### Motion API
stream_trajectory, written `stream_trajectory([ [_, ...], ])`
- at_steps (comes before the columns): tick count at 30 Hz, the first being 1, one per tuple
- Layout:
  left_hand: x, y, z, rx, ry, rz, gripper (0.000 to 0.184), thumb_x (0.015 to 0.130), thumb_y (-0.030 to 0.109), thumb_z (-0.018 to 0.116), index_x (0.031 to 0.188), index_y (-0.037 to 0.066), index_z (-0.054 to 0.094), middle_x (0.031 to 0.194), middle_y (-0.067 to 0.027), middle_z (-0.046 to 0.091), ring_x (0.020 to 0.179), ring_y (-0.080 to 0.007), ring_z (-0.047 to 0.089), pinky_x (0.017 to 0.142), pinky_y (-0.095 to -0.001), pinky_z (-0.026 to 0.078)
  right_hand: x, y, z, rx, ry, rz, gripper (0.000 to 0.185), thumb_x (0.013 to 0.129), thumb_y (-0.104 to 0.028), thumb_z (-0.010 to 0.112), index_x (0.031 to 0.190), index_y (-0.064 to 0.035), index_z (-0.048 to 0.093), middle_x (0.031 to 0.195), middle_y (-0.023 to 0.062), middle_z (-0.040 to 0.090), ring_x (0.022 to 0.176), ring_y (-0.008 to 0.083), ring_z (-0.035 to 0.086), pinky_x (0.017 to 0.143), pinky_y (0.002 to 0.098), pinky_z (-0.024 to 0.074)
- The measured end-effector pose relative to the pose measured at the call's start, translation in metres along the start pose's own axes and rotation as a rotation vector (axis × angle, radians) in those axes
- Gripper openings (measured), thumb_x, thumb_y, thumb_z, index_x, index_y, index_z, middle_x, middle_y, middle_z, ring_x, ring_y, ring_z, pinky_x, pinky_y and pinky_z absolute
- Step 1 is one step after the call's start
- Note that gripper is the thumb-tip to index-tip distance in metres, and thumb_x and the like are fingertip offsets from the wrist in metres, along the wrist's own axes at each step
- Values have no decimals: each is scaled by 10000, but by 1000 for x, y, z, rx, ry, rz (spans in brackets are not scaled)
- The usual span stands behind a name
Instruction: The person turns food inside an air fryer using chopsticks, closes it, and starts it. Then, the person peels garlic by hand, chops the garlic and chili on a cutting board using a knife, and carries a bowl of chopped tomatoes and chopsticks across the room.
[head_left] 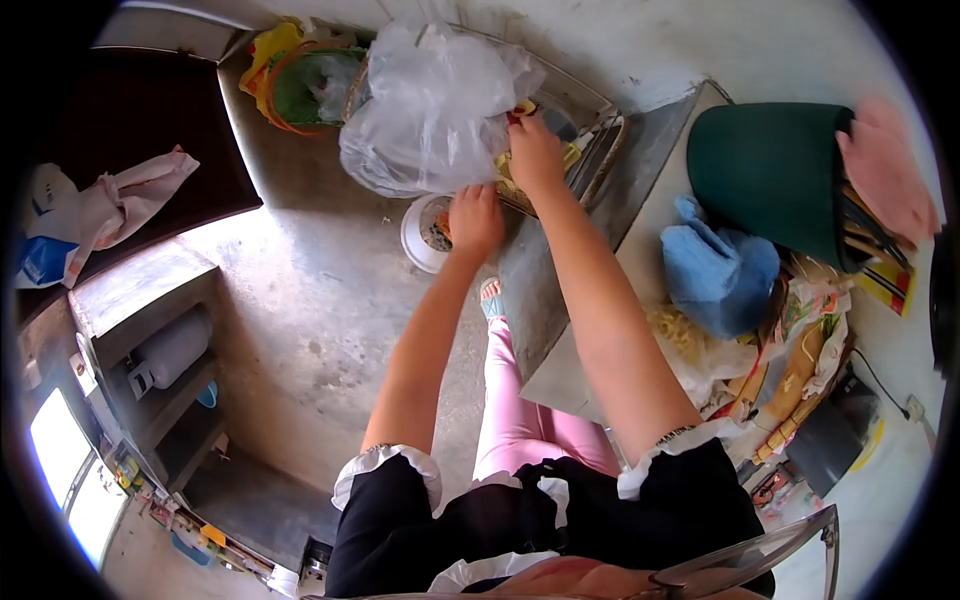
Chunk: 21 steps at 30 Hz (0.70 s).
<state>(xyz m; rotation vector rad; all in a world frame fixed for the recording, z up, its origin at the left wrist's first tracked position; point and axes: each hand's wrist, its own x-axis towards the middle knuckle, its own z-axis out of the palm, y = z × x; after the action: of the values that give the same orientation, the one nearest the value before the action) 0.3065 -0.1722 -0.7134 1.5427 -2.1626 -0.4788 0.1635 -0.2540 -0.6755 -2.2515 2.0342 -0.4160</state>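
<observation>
My left hand (476,221) is closed, back uppermost, over the right side of a white bowl (412,240) with dark and orange contents. Its fingertips are at the lower edge of a clear plastic bag (425,120), and what they grip is hidden. My right hand (537,157) reaches a little farther, with fingers bent at the bag's right edge. Something small and red (517,113) shows at its fingertips, too little to name. Both hands are beside a shallow wicker tray (612,130) holding yellow packets and long thin items, partly covered by the bag.
An orange-rimmed green basket (300,95) stands on the floor behind the bag. To my right are a dark green bin (765,180), a blue cloth (718,265) and a pink glove (885,165). A grey gas cylinder (175,350) lies on a concrete shelf at left.
</observation>
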Motion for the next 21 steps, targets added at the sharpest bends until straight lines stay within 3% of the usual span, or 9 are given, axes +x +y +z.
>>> stream_trajectory([
  [1,8,-5,0,-43,12,-21,257,850,118,516,1091,58,581,958,-182,613,873,-409,603,764,-485,494,5,4,6,-119,37,-149,227,874,-147,553,1069,-66,635,1086,145,641,1084,295,573,965,442,416],
  [4,50,-8,-36,-77,24,-119,296,849,144,521,1133,65,552,977,-174,620,808,-412,616,717,-505,506,22,11,-10,-232,-481,-78,253,875,-167,534,1084,-84,652,1080,121,659,1082,253,583,1019,489,352],
  [6,74,-27,-56,18,-14,-226,362,850,161,530,1203,81,520,1019,-173,620,763,-403,629,677,-519,509,32,19,-10,-197,-581,-39,246,866,-167,539,1067,-84,655,991,109,683,1061,258,600,1012,496,346],
  [9,116,-68,-56,379,-449,-138,618,882,340,564,1408,88,359,1303,-170,498,1183,-354,488,977,-435,402,44,26,-10,-169,-636,-50,240,836,-185,580,1048,-104,661,939,86,688,981,265,628,945,468,382],
  [11,123,-80,-17,321,174,146,556,833,279,616,1327,91,444,1231,-217,533,1134,-376,523,969,-463,418,55,27,0,-226,-624,-73,224,784,-211,647,995,-144,685,919,56,681,871,273,658,841,439,419],
  [13,122,-66,-12,367,366,300,548,824,287,634,1308,95,462,1221,-239,536,1120,-393,532,973,-471,419,61,27,4,-200,-579,-104,220,784,-176,637,999,-144,674,915,76,677,862,293,657,827,435,440],
  [17,115,-56,-15,220,342,201,496,828,246,625,1273,78,485,1181,-233,561,1091,-376,548,953,-442,425,60,32,9,64,-354,-191,258,749,-58,633,999,-119,653,963,124,669,880,334,650,809,430,478],
  [20,121,-61,-51,-103,210,-97,457,831,215,618,1247,66,503,1152,-228,579,1070,-364,561,938,-421,430,74,46,25,353,-243,-64,348,726,21,628,1050,-106,642,1015,151,657,931,352,638,808,425,504],
  [21,127,-64,-61,-220,166,-219,444,832,205,615,1239,62,508,1142,-227,585,1063,-360,565,933,-414,431,78,46,21,349,-333,22,373,726,36,624,1071,-105,636,1027,154,654,952,351,632,806,430,507],
])
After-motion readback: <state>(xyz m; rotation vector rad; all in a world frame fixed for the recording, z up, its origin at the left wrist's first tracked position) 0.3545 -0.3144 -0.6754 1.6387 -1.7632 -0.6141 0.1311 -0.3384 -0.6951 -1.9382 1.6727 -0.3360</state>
